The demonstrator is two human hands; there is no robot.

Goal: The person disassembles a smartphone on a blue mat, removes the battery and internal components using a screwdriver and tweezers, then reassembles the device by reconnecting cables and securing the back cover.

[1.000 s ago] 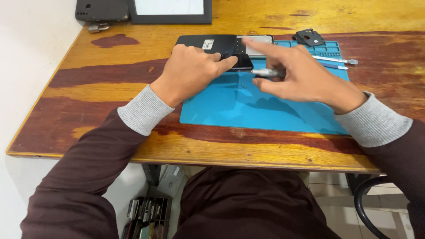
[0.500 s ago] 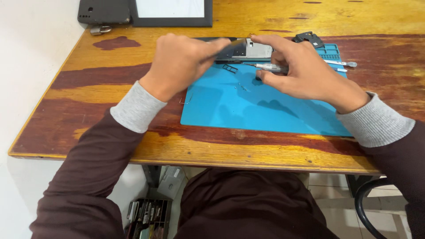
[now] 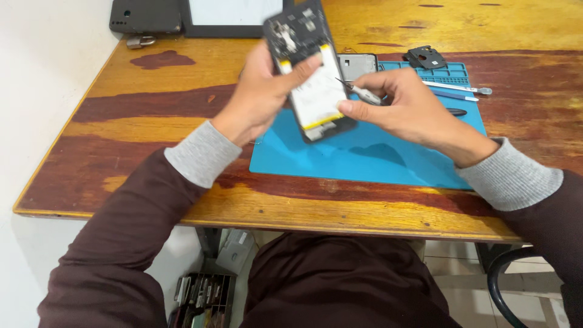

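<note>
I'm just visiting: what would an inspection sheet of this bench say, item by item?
Surface: worn wooden table with a blue mat.
Job's things: opened phone, lifted above the mat; thin tool.
Clutter: small black part, grey frame, slim tools, dark devices at the far edge.
Hands: left hand holds the phone; right hand holds the thin tool and touches the phone.
Cables: nothing seen.
Surroundings: white wall, tool tray on the floor.
</note>
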